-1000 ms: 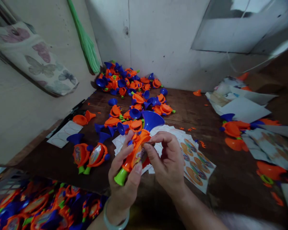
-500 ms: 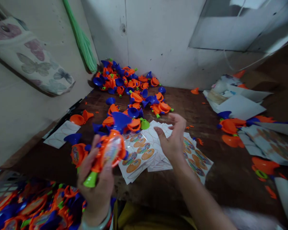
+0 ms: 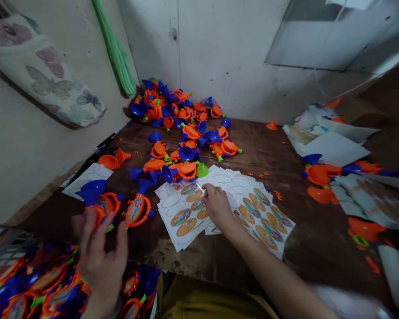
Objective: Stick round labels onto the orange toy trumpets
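My left hand [image 3: 103,257] is open, its fingers spread and blurred, close to a toy trumpet [image 3: 108,204] with a blue bell and orange body. Another toy trumpet [image 3: 136,210] with an oval picture sticker lies just to the right on the table. My right hand [image 3: 217,206] is closed in a pinch, fingertips at the upper right part of a sheet of oval stickers [image 3: 186,217]; whatever is between them is hidden. Under and beside that sheet are white backing sheets [image 3: 169,190] with empty oval outlines. A second sticker sheet [image 3: 266,221] lies right of my wrist.
Many toy trumpets [image 3: 166,106] are heaped against the back wall. A crate of stickered trumpets [image 3: 49,283] stands below the table's front left edge. Papers [image 3: 339,139] and loose orange parts [image 3: 365,230] lie at the right. A green cloth [image 3: 119,66] hangs at the left.
The toy trumpet that my left hand held now lies on the table, and that hand has opened and moved left. My right hand has moved left and down onto the sticker sheet, its fingers closing.
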Demonstrator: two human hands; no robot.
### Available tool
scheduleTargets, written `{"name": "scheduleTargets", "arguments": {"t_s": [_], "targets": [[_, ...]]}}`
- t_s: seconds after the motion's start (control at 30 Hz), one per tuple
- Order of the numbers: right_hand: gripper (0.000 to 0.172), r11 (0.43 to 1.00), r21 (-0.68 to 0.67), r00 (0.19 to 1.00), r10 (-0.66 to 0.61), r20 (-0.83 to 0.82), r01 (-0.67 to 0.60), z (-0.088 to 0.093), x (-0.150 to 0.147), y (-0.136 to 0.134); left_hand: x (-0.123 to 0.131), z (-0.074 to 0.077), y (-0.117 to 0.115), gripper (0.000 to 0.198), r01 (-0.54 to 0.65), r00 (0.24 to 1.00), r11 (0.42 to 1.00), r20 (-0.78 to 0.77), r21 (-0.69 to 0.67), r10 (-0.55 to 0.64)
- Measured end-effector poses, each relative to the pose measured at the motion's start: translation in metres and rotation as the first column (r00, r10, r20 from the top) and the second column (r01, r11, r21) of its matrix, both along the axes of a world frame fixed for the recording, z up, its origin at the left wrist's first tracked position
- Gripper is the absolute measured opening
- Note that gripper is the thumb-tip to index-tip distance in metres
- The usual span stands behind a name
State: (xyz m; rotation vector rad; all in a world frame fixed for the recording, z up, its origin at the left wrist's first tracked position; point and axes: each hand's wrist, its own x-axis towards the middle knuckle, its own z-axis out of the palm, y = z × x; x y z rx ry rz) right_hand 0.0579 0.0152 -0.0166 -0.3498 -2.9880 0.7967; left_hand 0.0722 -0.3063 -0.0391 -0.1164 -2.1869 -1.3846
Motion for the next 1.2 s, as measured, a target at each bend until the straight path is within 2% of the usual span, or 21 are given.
{"name": "scheduleTargets", "arguments": {"t_s": [0.07, 0.17, 0.23, 0.3, 0.37, 0.47, 0.6, 0.7, 0.77, 0.87, 1.0, 1.1, 1.17, 1.2], "targets": [[0.041, 1.000, -0.008, 1.000, -0.021, -0.011, 0.021, 0.004, -0.001, 0.006, 0.006, -0.002, 0.029, 0.057, 0.039, 0.995, 0.993, -0.085, -0.107, -0.048], [0.057, 0.999, -0.014, 0.999, -0.035, -0.006, 0.035, 0.006, -0.001, 0.006, 0.009, -0.017, 0.066, 0.068, 0.206, 0.978, 0.953, 0.052, -0.224, -0.200], [0.066, 0.999, -0.028, 0.999, -0.033, 0.018, 0.034, 0.005, 0.000, 0.001, 0.008, -0.035, 0.081, 0.076, 0.343, 0.937, 0.885, 0.181, -0.314, -0.299], [0.066, 0.998, -0.051, 0.999, -0.043, 0.025, 0.044, 0.002, 0.000, -0.004, 0.006, -0.054, 0.091, 0.083, 0.418, 0.907, 0.804, 0.249, -0.423, -0.340], [0.060, 0.995, -0.083, 0.998, -0.060, 0.007, 0.060, 0.000, -0.001, -0.007, 0.004, -0.071, 0.097, 0.085, 0.403, 0.915, 0.751, 0.247, -0.522, -0.319], [0.049, 0.988, -0.139, 0.997, -0.075, -0.028, 0.070, 0.000, -0.001, -0.006, 0.002, -0.092, 0.105, 0.072, 0.311, 0.947, 0.709, 0.146, -0.633, -0.285], [0.051, 0.983, -0.168, 0.994, -0.091, -0.060, 0.079, 0.001, 0.002, -0.001, -0.006, -0.117, 0.118, 0.057, 0.185, 0.964, 0.641, 0.009, -0.745, -0.267], [0.056, 0.984, -0.153, 0.993, -0.102, -0.060, 0.091, -0.003, 0.005, 0.004, -0.013, -0.124, 0.127, 0.060, 0.209, 0.961, 0.574, 0.059, -0.792, -0.269], [0.053, 0.985, -0.133, 0.991, -0.121, -0.055, 0.113, -0.006, 0.004, 0.008, -0.014, -0.118, 0.132, 0.066, 0.268, 0.951, 0.547, 0.125, -0.793, -0.284], [0.040, 0.982, -0.104, 0.984, -0.166, -0.065, 0.159, -0.011, 0.001, 0.015, -0.011, -0.099, 0.138, 0.078, 0.323, 0.941, 0.589, 0.181, -0.741, -0.287], [0.030, 0.979, -0.106, 0.966, -0.193, -0.174, 0.176, -0.011, -0.002, 0.025, -0.011, -0.078, 0.138, 0.090, 0.394, 0.919, 0.729, 0.218, -0.560, -0.329], [0.031, 0.977, -0.142, 0.933, -0.198, -0.301, 0.162, -0.002, 0.000, 0.038, -0.016, -0.066, 0.134, 0.105, 0.436, 0.892, 0.855, 0.264, -0.281, -0.368], [0.028, 0.973, -0.184, 0.910, -0.199, -0.364, 0.140, 0.007, 0.003, 0.046, -0.018, -0.053, 0.133, 0.122, 0.384, 0.886, 0.923, 0.290, -0.020, -0.362], [0.027, 0.969, -0.210, 0.900, -0.201, -0.386, 0.127, 0.012, 0.004, 0.048, -0.017, -0.044, 0.133, 0.128, 0.341, 0.884, 0.934, 0.301, 0.104, -0.357]]}}
